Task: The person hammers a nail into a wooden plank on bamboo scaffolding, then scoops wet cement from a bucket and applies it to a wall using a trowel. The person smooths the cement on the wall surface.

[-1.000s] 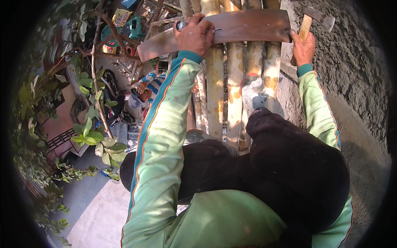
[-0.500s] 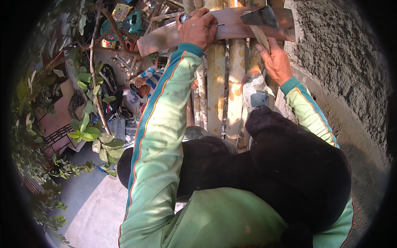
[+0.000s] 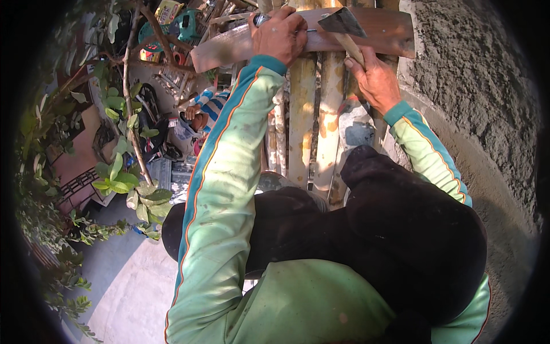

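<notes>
One hatchet (image 3: 344, 23), earlier out toward the rough wall (image 3: 475, 97), I now see over the brown board (image 3: 387, 31) on bamboo poles (image 3: 330, 103), near the metal pin (image 3: 312, 30). The right hand (image 3: 376, 81) wraps its fingers round the handle (image 3: 351, 49); whether the left hand's (image 3: 279, 36) fingers pinch the pin, I cannot tell. Leafy branches (image 3: 119, 182) crowd the left.

A leafy branch (image 3: 128, 117) hangs opposite a rough grey wall (image 3: 472, 86).
</notes>
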The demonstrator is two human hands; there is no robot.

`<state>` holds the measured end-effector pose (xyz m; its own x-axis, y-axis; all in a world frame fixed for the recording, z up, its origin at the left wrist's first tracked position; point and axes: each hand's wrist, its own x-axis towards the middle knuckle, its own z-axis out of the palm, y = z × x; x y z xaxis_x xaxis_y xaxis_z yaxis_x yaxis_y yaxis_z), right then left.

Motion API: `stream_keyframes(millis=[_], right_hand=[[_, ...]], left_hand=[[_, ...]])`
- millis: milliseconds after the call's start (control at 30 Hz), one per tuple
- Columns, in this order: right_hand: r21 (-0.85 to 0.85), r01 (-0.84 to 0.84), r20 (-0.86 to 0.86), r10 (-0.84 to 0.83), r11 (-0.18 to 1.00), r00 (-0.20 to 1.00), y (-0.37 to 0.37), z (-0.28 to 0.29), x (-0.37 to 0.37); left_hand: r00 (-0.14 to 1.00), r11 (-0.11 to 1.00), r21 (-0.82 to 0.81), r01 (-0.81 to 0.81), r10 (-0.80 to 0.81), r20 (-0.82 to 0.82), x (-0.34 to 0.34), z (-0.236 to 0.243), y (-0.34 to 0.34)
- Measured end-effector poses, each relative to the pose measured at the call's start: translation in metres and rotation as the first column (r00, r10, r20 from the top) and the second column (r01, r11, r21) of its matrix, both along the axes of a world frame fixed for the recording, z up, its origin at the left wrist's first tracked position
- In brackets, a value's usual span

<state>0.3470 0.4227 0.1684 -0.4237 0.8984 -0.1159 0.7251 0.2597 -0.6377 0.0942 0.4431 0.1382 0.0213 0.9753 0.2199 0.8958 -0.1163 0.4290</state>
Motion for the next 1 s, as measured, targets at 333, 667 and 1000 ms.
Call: stream_keyframes(millis=[333,667,1000], right_hand=[[-0.002,0.012,0.017,-0.012,1.000,1.000,-0.003,0.005,0.001],[-0.070,-0.028,0.147,0.038,0.997,0.988,0.011,-0.007,-0.001],[0.040,0.211,-0.130,-0.204,0.977,0.970,0.012,0.003,0.022]], left_hand=[[1.000,1.000,0.011,0.028,-0.028,-0.015,-0.001,0.000,0.000],[1.000,0.994,-0.108,0.006,-0.008,-0.020,0.001,0.007,-0.004],[0.998,0.999,0.028,0.045,-0.046,0.034,-0.002,-0.003,-0.002]])
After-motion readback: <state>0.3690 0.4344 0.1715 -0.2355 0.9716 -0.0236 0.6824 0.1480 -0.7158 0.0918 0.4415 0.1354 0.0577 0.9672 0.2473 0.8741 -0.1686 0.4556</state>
